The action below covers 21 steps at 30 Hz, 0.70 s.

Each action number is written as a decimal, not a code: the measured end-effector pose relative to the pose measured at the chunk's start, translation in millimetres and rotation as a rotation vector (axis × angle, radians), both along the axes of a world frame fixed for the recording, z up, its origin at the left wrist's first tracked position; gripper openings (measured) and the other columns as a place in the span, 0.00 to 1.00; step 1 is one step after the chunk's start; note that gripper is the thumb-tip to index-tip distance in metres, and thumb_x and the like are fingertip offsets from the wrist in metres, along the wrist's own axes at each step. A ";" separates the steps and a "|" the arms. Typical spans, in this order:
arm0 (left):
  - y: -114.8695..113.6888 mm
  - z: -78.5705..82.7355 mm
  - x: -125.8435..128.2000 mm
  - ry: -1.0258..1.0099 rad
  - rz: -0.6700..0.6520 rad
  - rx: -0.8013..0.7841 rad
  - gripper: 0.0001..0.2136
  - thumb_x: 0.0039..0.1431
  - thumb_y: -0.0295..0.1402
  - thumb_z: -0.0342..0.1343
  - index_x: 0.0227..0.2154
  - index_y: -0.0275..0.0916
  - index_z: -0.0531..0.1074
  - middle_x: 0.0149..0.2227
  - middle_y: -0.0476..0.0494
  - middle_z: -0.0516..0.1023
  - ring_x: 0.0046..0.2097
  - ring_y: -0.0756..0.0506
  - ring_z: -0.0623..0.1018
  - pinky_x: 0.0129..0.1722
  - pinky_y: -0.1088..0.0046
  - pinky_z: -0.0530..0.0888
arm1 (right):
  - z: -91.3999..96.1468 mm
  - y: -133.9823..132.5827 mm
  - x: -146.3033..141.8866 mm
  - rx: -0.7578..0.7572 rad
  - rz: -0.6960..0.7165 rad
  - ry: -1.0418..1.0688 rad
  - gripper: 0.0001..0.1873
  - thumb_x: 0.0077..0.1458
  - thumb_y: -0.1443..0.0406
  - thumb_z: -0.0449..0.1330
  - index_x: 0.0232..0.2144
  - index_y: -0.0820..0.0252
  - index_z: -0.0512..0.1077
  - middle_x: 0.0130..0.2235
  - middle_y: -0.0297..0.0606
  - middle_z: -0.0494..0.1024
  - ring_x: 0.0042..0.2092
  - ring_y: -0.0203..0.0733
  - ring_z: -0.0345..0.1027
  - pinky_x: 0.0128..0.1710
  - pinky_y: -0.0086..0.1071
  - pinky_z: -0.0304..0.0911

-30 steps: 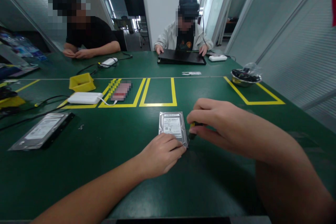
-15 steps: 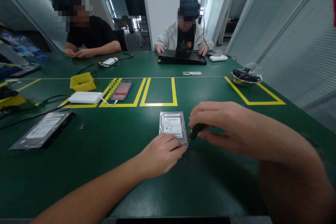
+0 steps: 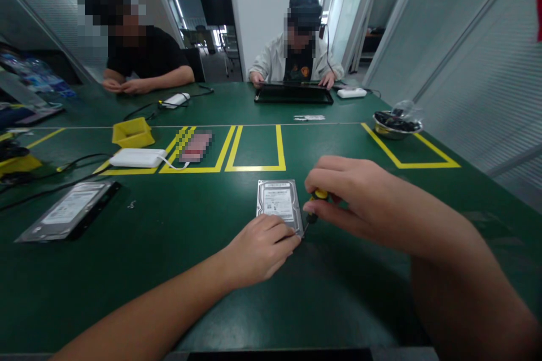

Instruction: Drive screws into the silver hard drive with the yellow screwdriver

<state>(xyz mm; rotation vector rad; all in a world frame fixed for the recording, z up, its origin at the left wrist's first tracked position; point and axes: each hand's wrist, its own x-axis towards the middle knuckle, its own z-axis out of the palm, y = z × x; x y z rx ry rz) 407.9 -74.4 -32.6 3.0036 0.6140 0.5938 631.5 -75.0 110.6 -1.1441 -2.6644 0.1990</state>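
A silver hard drive with a white label lies flat on the green table in front of me. My left hand rests on its near edge, fingers curled and pressing it down. My right hand is closed around a small screwdriver with a yellow and black handle, its tip pointing down at the drive's near right corner.
A second hard drive lies at the left, near black cables. A yellow bin, a white power bank and yellow tape boxes sit further back. A metal bowl stands at the right. Two people sit across the table.
My right hand has turned the screwdriver handle between its fingers, showing more yellow now. My left hand and the drive have stayed in place.
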 end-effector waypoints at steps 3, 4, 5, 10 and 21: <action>-0.4 1.2 0.3 0.006 0.003 -0.008 0.13 0.65 0.30 0.51 0.50 0.37 0.73 0.44 0.40 0.77 0.45 0.41 0.74 0.45 0.61 0.73 | 2.2 0.2 0.0 -0.057 0.078 0.043 0.03 0.63 0.69 0.55 0.36 0.61 0.68 0.38 0.36 0.69 0.35 0.35 0.60 0.33 0.28 0.50; -0.5 1.4 0.3 0.007 0.003 -0.009 0.13 0.65 0.30 0.50 0.49 0.37 0.73 0.44 0.40 0.77 0.46 0.41 0.74 0.45 0.61 0.73 | 3.0 0.4 0.2 -0.082 0.103 0.049 0.05 0.64 0.69 0.54 0.36 0.61 0.69 0.38 0.36 0.69 0.35 0.35 0.60 0.33 0.28 0.51; -0.6 1.4 0.2 0.006 0.005 -0.009 0.13 0.65 0.29 0.50 0.49 0.37 0.73 0.44 0.40 0.77 0.46 0.41 0.74 0.45 0.61 0.73 | 3.8 0.7 0.4 -0.104 0.118 0.052 0.06 0.64 0.69 0.53 0.35 0.61 0.70 0.38 0.36 0.69 0.35 0.34 0.60 0.33 0.28 0.51; -0.2 0.6 -1.4 0.014 0.001 -0.019 0.13 0.65 0.29 0.50 0.50 0.37 0.72 0.44 0.40 0.77 0.46 0.41 0.73 0.46 0.60 0.73 | 5.4 1.1 2.9 -0.117 0.121 0.073 0.06 0.64 0.67 0.56 0.36 0.60 0.73 0.39 0.37 0.71 0.36 0.35 0.64 0.35 0.28 0.55; -0.6 -0.9 -1.3 0.053 0.014 -0.027 0.14 0.66 0.30 0.49 0.51 0.37 0.71 0.45 0.40 0.76 0.46 0.40 0.72 0.45 0.59 0.73 | 2.8 -1.3 7.2 0.005 -0.017 -0.035 0.08 0.61 0.62 0.59 0.32 0.61 0.68 0.31 0.34 0.71 0.30 0.35 0.59 0.29 0.29 0.47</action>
